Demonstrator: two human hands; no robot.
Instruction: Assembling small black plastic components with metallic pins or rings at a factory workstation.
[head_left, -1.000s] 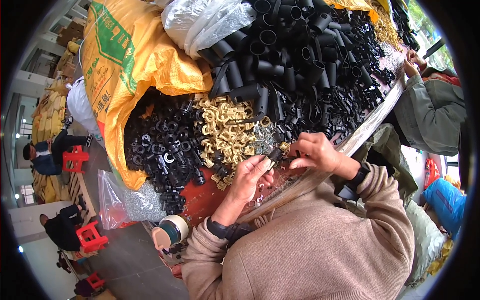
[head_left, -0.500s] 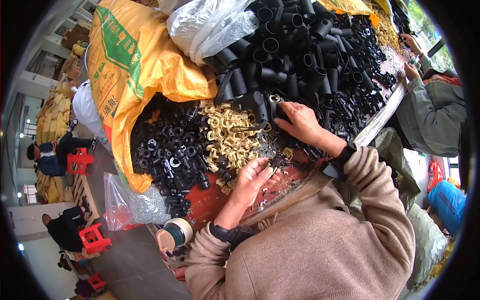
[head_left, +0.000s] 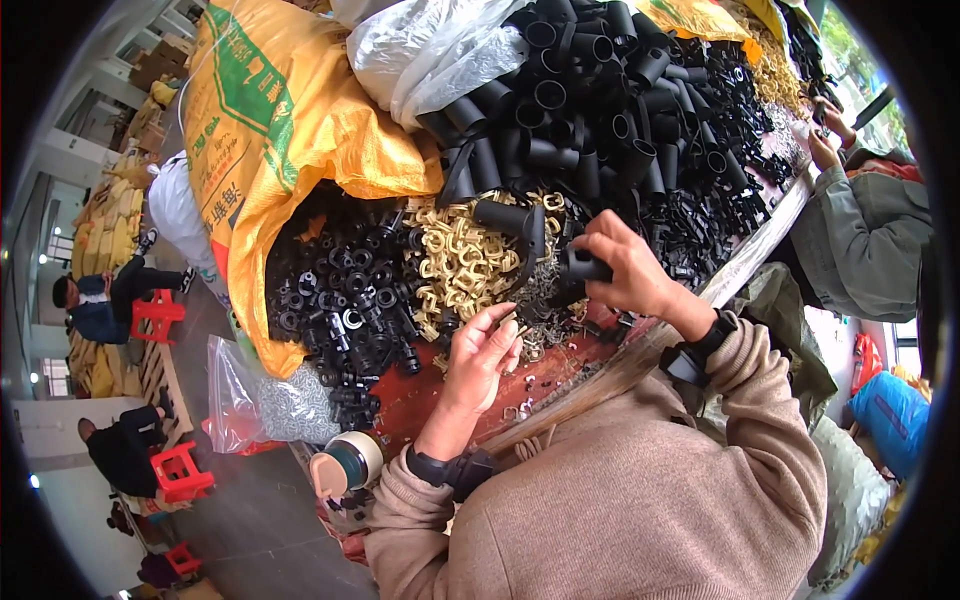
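My right hand [head_left: 632, 268] is closed around a short black plastic tube [head_left: 580, 270], its fingers curled over the tube's side. Just left of it, my left hand [head_left: 480, 360] pinches something small between thumb and fingertips; a thin tan edge shows, but its kind is unclear. Beyond the left fingertips lies a heap of cream plastic clips [head_left: 455, 265]. On top of that heap rests another black tube with a loop-like strap [head_left: 508, 216]. Small metal pieces [head_left: 545, 300] are scattered between the two hands.
Black ring-shaped fittings [head_left: 345, 285] spill from a yellow woven sack [head_left: 335, 150] at left. Many black tubes [head_left: 550, 95] are piled at the far side. A bag of small metal parts [head_left: 295, 408] and a cup [head_left: 347, 463] stand near-left. A co-worker's hands [head_left: 828, 135] are at far right.
My right hand has drawn back toward me and now grips a black tube. My left hand has shifted slightly left; the small black part seen at its fingertips no longer shows there.
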